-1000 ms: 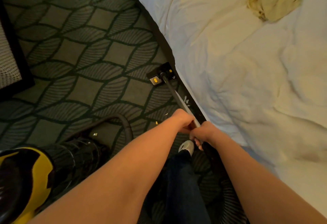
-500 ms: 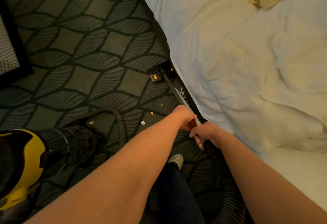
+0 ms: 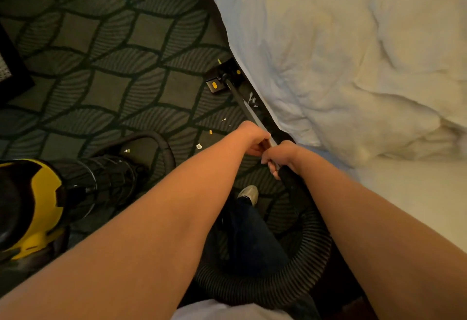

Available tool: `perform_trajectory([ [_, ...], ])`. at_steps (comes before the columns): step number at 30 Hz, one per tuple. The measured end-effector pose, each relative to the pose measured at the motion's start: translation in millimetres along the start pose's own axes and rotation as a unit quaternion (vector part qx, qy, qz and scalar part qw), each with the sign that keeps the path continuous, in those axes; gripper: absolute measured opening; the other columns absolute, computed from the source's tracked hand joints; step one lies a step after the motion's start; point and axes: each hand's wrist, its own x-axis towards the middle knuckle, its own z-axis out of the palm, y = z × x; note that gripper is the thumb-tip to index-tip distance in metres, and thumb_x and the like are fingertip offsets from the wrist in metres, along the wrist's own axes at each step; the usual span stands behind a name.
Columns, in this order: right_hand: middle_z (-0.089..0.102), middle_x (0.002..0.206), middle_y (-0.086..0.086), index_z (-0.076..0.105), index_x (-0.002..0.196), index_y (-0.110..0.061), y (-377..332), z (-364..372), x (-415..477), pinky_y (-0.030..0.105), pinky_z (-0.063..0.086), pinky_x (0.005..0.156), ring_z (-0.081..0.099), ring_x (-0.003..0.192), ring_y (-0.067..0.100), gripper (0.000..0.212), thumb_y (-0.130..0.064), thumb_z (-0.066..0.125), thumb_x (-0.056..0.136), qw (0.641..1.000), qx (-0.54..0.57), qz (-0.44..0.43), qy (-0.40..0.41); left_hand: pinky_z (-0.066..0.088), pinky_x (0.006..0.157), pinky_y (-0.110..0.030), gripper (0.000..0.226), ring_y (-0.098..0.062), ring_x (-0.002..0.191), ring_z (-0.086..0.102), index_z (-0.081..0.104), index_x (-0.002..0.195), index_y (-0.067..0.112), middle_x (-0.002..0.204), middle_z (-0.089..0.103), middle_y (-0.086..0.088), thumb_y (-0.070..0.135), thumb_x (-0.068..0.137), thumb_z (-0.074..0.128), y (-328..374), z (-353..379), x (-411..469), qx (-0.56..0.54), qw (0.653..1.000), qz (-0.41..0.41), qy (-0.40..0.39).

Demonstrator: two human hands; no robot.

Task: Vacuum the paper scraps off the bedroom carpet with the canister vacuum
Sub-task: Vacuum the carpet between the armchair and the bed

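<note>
The vacuum's metal wand (image 3: 249, 111) runs from my hands down to its black floor nozzle (image 3: 223, 78), which sits on the green leaf-patterned carpet (image 3: 113, 49) tight against the bed's edge. My left hand (image 3: 254, 136) grips the wand higher up; my right hand (image 3: 280, 155) grips it just behind, at the black handle. Several small paper scraps (image 3: 199, 146) lie on the carpet between the nozzle and my hands, and white scraps (image 3: 251, 98) lie beside the wand near the bed. The yellow-and-black canister (image 3: 32, 206) stands at the lower left.
The ribbed black hose (image 3: 303, 264) loops behind my leg and shoe (image 3: 249, 193). A bed with a rumpled white duvet (image 3: 341, 54) fills the right side. A dark-framed piece of furniture (image 3: 10, 74) stands at the left edge.
The nozzle has slid forward along the bed's edge. My view has moved forward too, so the yellow cloth on the bed is out of frame. Both hands keep their grip.
</note>
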Motion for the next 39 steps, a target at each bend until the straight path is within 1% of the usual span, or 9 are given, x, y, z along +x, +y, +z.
perform_trajectory([
  [2, 0.048, 0.045, 0.006, 0.042, 0.122, -0.008, 5, 1, -4, 0.02, 0.043, 0.036, 0.044, 0.032, 0.01, 0.036, 0.001, 0.057, 0.09, 1.0, 0.001, -0.006, 0.001, 0.055, 0.069, -0.033, 0.029, -0.024, 0.087, 0.067, 0.058, 0.114, -0.001, 0.1, 0.068, -0.015, 0.018, 0.093, 0.06, -3, 4, -2, 0.001, 1.0, -0.002, 0.0],
  [5, 0.048, 0.05, 0.007, 0.045, 0.127, -0.004, 14, 1, -8, 0.018, 0.042, 0.036, 0.044, 0.035, 0.011, 0.039, 0.001, 0.057, 0.091, 1.0, 0.0, -0.014, 0.003, 0.053, 0.065, -0.031, 0.027, -0.019, 0.072, 0.064, 0.06, 0.113, -0.001, 0.088, 0.066, -0.012, 0.017, 0.093, 0.059, -7, 12, -5, 0.006, 1.0, 0.0, 0.001],
  [10, 0.051, 0.04, 0.003, 0.041, 0.122, -0.013, 35, 1, -10, 0.023, 0.045, 0.041, 0.048, 0.035, 0.012, 0.038, -0.002, 0.059, 0.09, 1.0, -0.003, -0.009, 0.002, 0.054, 0.056, -0.03, 0.029, -0.024, 0.091, 0.07, 0.06, 0.114, -0.002, 0.102, 0.07, -0.016, 0.018, 0.092, 0.061, -17, 25, -14, 0.015, 1.0, -0.02, -0.003],
  [14, 0.052, 0.051, 0.007, 0.055, 0.113, 0.001, 49, -2, -17, 0.027, 0.047, 0.049, 0.049, 0.044, 0.014, 0.025, -0.003, 0.06, 0.089, 1.0, -0.015, -0.003, 0.0, 0.056, 0.069, -0.031, 0.025, -0.025, 0.095, 0.069, 0.06, 0.111, -0.003, 0.105, 0.069, -0.017, 0.015, 0.093, 0.058, -24, 37, -19, 0.013, 1.0, -0.013, -0.013],
  [17, 0.052, 0.057, 0.007, 0.053, 0.118, 0.0, 56, -6, -23, 0.025, 0.047, 0.046, 0.048, 0.045, 0.014, 0.028, -0.003, 0.059, 0.091, 1.0, -0.014, -0.007, -0.006, 0.055, 0.07, -0.031, 0.023, -0.025, 0.099, 0.068, 0.06, 0.109, -0.002, 0.106, 0.069, -0.016, 0.015, 0.094, 0.057, -26, 44, -23, 0.014, 1.0, -0.016, -0.018],
  [25, 0.052, 0.055, 0.008, 0.048, 0.122, 0.004, 89, -10, -37, 0.026, 0.046, 0.047, 0.048, 0.044, 0.014, 0.034, -0.002, 0.058, 0.09, 1.0, -0.014, -0.001, 0.0, 0.056, 0.059, -0.03, 0.019, -0.019, 0.059, 0.062, 0.052, 0.079, 0.003, 0.068, 0.06, -0.011, 0.014, 0.093, 0.057, -38, 69, -36, 0.047, 0.999, -0.015, -0.022],
  [32, 0.05, 0.046, 0.008, 0.051, 0.092, 0.0, 120, 15, -41, 0.03, 0.047, 0.048, 0.047, 0.042, 0.018, 0.006, -0.002, 0.057, 0.089, 1.0, 0.0, 0.014, 0.015, 0.055, 0.057, -0.028, 0.019, -0.017, 0.059, 0.061, 0.054, 0.079, 0.004, 0.07, 0.06, -0.01, 0.014, 0.095, 0.053, -63, 74, -47, 0.129, 0.99, -0.01, -0.06],
  [36, 0.049, 0.043, 0.008, 0.05, 0.09, -0.001, 139, 41, -49, 0.027, 0.044, 0.044, 0.046, 0.04, 0.018, 0.009, -0.001, 0.058, 0.087, 0.999, 0.03, 0.02, 0.03, 0.057, 0.068, -0.032, 0.02, -0.019, 0.063, 0.063, 0.053, 0.081, 0.003, 0.082, 0.066, -0.013, 0.018, 0.095, 0.055, -88, 72, -47, 0.171, 0.982, -0.003, -0.085],
  [39, 0.05, 0.046, 0.009, 0.052, 0.089, 0.0, 146, 62, -57, 0.028, 0.045, 0.045, 0.047, 0.042, 0.019, 0.008, -0.001, 0.06, 0.087, 0.998, 0.05, 0.023, 0.041, 0.056, 0.063, -0.029, 0.017, -0.018, 0.064, 0.064, 0.056, 0.088, 0.004, 0.078, 0.066, -0.011, 0.02, 0.095, 0.056, -105, 64, -49, 0.193, 0.977, 0.007, -0.095],
])
